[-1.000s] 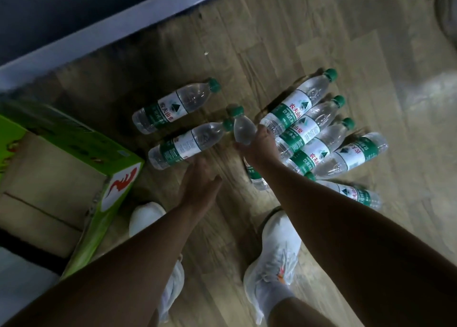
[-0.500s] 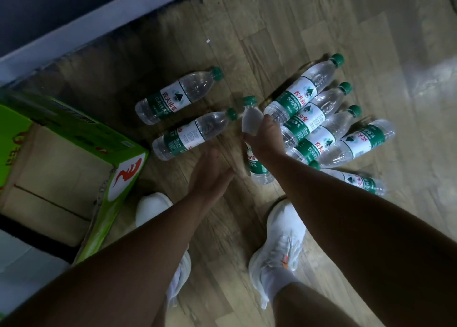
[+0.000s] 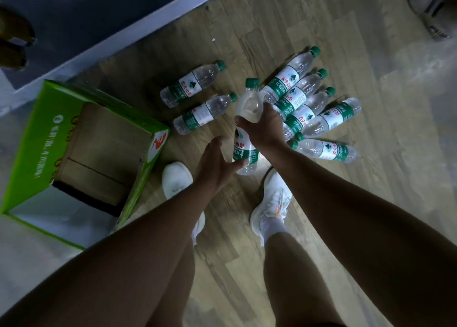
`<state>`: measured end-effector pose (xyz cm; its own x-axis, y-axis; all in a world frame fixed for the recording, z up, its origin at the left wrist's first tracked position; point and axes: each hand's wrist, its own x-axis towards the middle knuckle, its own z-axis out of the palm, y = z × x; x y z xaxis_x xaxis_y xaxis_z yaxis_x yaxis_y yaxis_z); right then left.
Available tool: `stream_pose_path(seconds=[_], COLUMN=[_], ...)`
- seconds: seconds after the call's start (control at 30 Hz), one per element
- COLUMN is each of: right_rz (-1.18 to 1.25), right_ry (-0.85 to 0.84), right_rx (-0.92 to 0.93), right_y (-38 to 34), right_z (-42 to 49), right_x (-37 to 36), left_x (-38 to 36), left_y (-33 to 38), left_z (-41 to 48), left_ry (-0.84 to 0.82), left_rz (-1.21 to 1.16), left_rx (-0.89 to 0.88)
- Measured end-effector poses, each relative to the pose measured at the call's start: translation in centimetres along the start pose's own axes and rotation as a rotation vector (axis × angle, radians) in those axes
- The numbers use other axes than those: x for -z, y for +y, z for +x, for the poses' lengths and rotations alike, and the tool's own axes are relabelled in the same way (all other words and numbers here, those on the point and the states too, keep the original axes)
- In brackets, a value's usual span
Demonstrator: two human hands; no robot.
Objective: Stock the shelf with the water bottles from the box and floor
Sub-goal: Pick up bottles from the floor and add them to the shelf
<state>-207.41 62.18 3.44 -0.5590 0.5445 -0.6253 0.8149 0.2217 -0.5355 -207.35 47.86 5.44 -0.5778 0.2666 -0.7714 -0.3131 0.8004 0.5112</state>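
Observation:
My right hand (image 3: 263, 128) grips a clear water bottle (image 3: 248, 104) with a green cap and green-white label around its upper body, lifted off the wooden floor. My left hand (image 3: 215, 163) reaches under it with fingers spread, touching the bottle's lower end. Two bottles (image 3: 193, 86) lie on the floor to the left of the held one. A cluster of several bottles (image 3: 306, 104) lies to the right, partly hidden behind my right hand. The green cardboard box (image 3: 37, 138) stands open at the left, with no bottles visible inside.
A grey shelf base edge (image 3: 138, 29) runs diagonally across the top left. My two white shoes (image 3: 272, 203) stand on the wooden floor below the bottles. A dark object (image 3: 435, 10) sits at the top right corner.
My right hand has raised the bottle off the floor toward me. My left hand has come up beneath it and now touches its lower end.

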Motion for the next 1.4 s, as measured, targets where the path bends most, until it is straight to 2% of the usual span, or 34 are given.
stream_pose_path(seconds=[0.2, 0.47, 0.77, 0.9, 1.07, 1.17, 1.27, 1.4], right_rz=[0.043, 0.110, 0.204, 0.247, 0.331, 0.345, 0.301, 0.248], right_ry=[0.014, 0.032, -0.038, -0.055, -0.070, 0.027, 0.111, 0.115], right_rx=[0.035, 0.113, 0.195, 0.203, 0.172, 0.143, 0.193, 0.256], right_y=[-5.2, -12.0, -17.8, -20.2, -22.2, -23.1, -23.5, -23.7], right_z=[-5.6, -11.5, -17.8, -20.4, -23.1, -24.9, -26.7, -28.5], right_x=[2.7, 5.4, 7.0, 7.6, 8.3, 8.6, 8.9, 10.7], left_x=[4.2, 11.3, 17.0, 18.0, 17.6, 16.7, 15.6, 14.8], left_y=[2.3, 5.0, 5.0, 5.2, 5.9, 6.9, 8.1, 9.8], left_z=[-4.4, -9.8, -13.5, -15.9, -19.0, -21.1, -23.1, -25.8], left_ry=[-0.094, -0.146, -0.210, -0.108, 0.169, 0.310, 0.433, 0.502], left_rz=[-0.017, -0.172, -0.253, -0.283, -0.242, -0.160, -0.130, -0.120], left_rx=[0.000, -0.162, -0.157, -0.165, -0.202, -0.209, -0.216, -0.229])
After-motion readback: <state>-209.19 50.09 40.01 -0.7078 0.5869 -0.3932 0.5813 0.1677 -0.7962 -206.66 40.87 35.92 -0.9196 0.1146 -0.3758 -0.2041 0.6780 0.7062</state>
